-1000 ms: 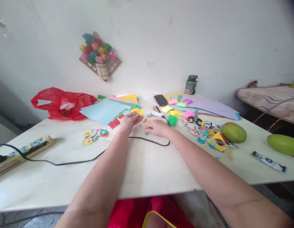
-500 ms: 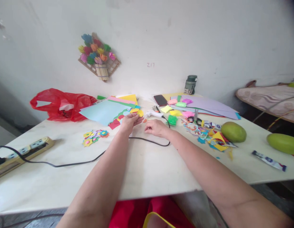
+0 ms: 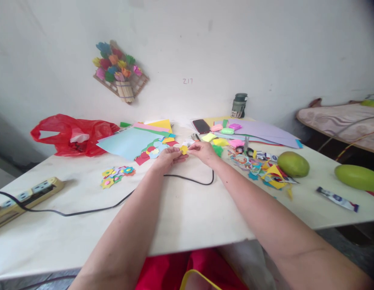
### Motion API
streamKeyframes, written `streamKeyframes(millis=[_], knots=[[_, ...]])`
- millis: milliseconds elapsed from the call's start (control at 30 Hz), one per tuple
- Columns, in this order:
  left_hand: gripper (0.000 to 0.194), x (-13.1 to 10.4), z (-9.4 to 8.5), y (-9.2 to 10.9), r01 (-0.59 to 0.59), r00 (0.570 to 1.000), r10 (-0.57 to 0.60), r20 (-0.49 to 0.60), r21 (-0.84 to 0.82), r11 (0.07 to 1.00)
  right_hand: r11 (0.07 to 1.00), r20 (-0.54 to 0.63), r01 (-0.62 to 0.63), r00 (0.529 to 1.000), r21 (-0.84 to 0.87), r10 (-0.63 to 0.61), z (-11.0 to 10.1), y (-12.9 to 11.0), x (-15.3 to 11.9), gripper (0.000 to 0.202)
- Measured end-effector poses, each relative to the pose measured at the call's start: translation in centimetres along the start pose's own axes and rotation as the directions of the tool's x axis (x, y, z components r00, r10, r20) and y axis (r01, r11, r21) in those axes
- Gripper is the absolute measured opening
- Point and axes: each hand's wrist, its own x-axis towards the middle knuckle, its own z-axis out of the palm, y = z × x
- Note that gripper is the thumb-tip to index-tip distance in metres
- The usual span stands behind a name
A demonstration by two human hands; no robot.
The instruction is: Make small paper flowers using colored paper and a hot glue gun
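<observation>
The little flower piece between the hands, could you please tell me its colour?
The flower piece is yellow, as the head view shows.

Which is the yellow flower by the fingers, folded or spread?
Spread: the yellow flower shows its petalled outline between the left hand and right hand.

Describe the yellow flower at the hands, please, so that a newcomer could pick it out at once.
On the white table, find where the left hand and right hand nearly meet. The yellow flower is between their fingertips. Unlike the other flowers, clustered on the table farther left, it is held in the fingers.
</observation>
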Motion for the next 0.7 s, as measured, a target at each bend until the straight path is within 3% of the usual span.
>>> streamKeyframes(millis=[500,700], knots=[[0.011,-0.40,0.51,0.03,0.083,0.996,-0.083,0.029,0.008,0.997,0.999,-0.037,-0.004,0.999,-0.034,0.003,-0.01,0.25,0.17,0.010],[0.012,-0.19,0.26,-0.15,0.076,0.994,-0.076,0.076,-0.005,0.997,0.972,-0.059,0.156,0.984,-0.174,-0.168,-0.09,0.61,0.16,0.007]])
